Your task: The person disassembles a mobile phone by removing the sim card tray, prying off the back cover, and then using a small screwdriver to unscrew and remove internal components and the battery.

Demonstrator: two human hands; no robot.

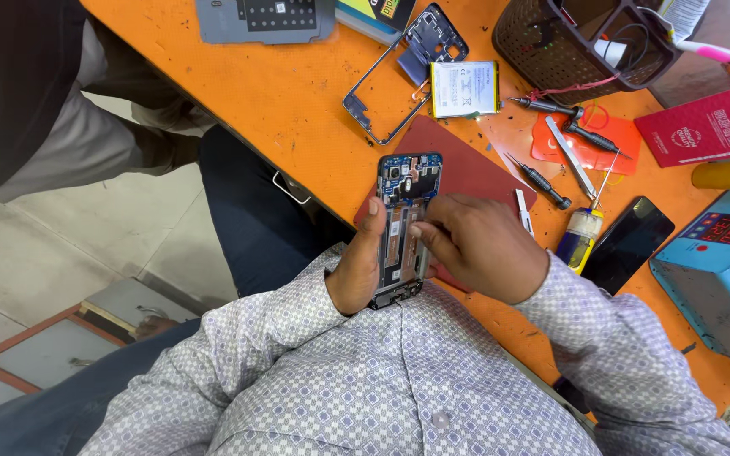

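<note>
Opened phone [402, 226] sits at the near edge of the orange table [297, 101], half over a dark red mat [466, 165], long axis running away from the person, camera end at the far side, bare insides facing up. Left hand [358, 262] cups the phone's left edge and underside, thumb up along the side, closed on it. Right hand [479, 245] lies over the right side, fingers curled, fingertips [420, 230] pressing on the inner board near the middle; can't tell if it pinches a small part. Beyond the phone: an empty phone frame [399, 76] lying diagonally, a flat silver battery [464, 89] just beside it. Right of the mat: screwdrivers [542, 181], tweezers [572, 160], a small bottle [580, 236], a black phone [629, 243], a blue meter box [720, 270]. Dark basket [542, 42] at the far side.
</note>
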